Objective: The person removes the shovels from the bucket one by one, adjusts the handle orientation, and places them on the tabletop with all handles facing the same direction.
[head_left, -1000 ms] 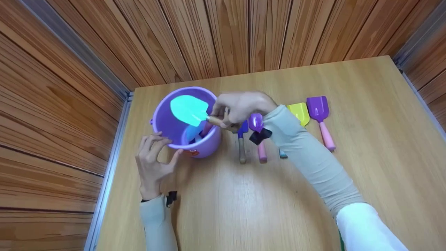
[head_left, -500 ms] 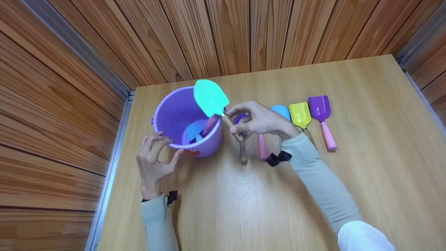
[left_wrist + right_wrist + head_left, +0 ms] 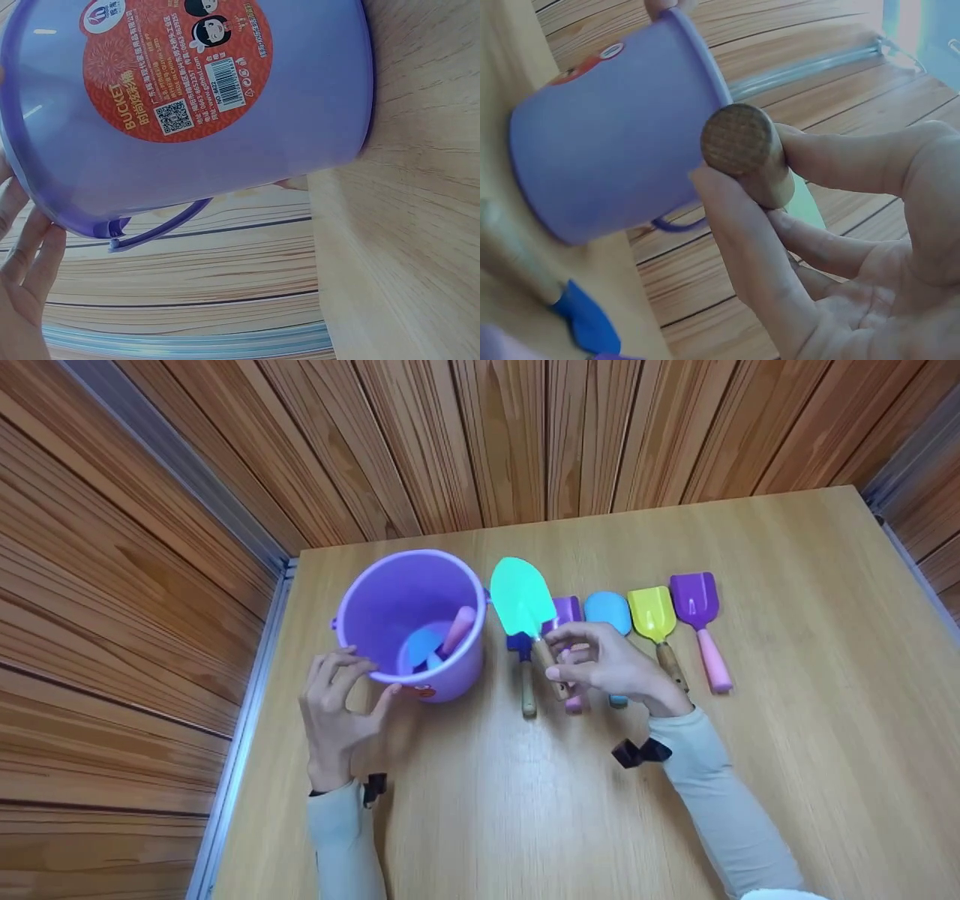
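Near the frame's centre, the right hand (image 3: 611,664) pinches a green trowel (image 3: 524,607) by its wooden handle (image 3: 543,657); left of it, the left hand (image 3: 335,712) grips a purple bucket (image 3: 461,671) at its near rim (image 3: 409,680).

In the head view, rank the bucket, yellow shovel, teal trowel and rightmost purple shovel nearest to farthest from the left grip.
1. Bucket, touched at its rim.
2. Teal trowel, right of the bucket.
3. Yellow shovel, farther right.
4. Rightmost purple shovel, farthest right.
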The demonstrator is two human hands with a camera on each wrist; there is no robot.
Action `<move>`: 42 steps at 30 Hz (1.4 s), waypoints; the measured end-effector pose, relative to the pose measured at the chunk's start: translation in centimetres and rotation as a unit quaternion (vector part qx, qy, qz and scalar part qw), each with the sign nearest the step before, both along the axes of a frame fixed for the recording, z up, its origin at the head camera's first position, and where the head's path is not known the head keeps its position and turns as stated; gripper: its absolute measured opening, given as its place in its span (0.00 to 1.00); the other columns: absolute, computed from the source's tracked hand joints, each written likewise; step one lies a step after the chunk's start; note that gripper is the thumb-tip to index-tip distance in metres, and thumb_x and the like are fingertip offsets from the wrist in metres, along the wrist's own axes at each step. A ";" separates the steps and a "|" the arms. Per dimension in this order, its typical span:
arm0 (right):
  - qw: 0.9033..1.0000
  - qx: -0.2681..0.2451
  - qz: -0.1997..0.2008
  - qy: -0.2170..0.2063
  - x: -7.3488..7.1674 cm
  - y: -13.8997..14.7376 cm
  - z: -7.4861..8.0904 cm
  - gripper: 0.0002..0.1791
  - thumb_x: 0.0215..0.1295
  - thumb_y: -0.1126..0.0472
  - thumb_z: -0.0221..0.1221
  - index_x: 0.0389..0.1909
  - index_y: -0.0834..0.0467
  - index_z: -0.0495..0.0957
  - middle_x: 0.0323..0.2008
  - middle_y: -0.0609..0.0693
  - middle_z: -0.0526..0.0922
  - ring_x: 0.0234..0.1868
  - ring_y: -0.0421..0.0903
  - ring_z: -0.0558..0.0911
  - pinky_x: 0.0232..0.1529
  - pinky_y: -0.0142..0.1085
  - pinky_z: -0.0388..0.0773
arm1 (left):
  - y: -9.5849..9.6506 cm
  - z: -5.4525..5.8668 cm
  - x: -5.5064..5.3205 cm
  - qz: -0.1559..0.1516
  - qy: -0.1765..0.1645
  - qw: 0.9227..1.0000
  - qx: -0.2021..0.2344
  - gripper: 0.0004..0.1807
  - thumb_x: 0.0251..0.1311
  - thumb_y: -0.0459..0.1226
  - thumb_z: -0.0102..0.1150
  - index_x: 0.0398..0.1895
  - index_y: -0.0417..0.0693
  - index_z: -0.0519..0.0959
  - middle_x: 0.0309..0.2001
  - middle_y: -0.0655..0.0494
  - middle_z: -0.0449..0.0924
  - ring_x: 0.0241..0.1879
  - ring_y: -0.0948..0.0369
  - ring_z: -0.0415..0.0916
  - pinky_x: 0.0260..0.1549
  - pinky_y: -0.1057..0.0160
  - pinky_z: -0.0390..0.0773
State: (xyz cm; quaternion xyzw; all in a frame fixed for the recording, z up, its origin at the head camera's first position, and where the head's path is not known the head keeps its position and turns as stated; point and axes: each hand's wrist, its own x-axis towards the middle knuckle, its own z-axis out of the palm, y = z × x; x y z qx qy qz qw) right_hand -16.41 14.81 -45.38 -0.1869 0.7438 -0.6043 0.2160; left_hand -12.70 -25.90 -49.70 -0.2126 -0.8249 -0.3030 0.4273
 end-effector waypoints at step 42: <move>0.986 0.009 -0.159 -0.041 -0.4 10.7 -0.3 0.31 0.71 0.63 0.69 0.72 0.68 0.73 0.53 0.47 0.85 0.43 0.41 0.91 0.41 0.41 0.91 | 0.3 0.0 0.2 0.006 -0.008 1.000 0.018 0.30 0.59 0.62 0.71 0.37 0.41 0.90 0.39 0.45 0.88 0.49 0.43 0.83 0.61 0.68 0.78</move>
